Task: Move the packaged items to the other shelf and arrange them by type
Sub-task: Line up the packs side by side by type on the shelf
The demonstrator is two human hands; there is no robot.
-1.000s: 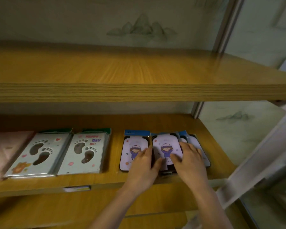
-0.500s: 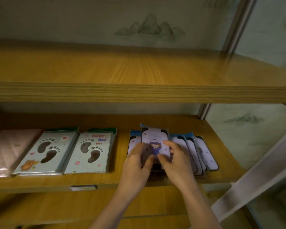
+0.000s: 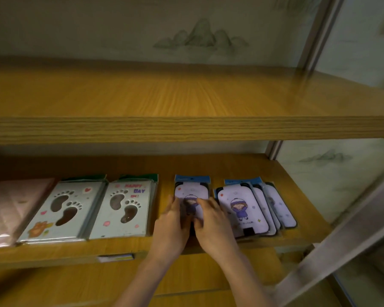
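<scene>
A purple packaged card with a cartoon child and a blue header (image 3: 192, 189) lies on the lower wooden shelf (image 3: 242, 166), right of centre. My left hand (image 3: 170, 229) grips its lower left edge. My right hand (image 3: 213, 227) holds its lower right part, fingers on top, and the two thumbs meet below the picture. Just to the right, several matching purple packages (image 3: 242, 209) lie in a fanned stack. Two white footprint packages (image 3: 62, 211) (image 3: 124, 209) sit side by side to the left. Pink packages (image 3: 9, 207) are at the far left.
The upper wooden shelf (image 3: 186, 128) overhangs the lower one, and nothing stands on the part of it that shows. A slanted metal frame bar (image 3: 341, 240) crosses the right side. A small label (image 3: 115, 257) is fixed to the lower shelf's front edge.
Both hands lifted one purple package off the pile and carried it left. It now lies flat beside the footprint packages, apart from the fanned stack.
</scene>
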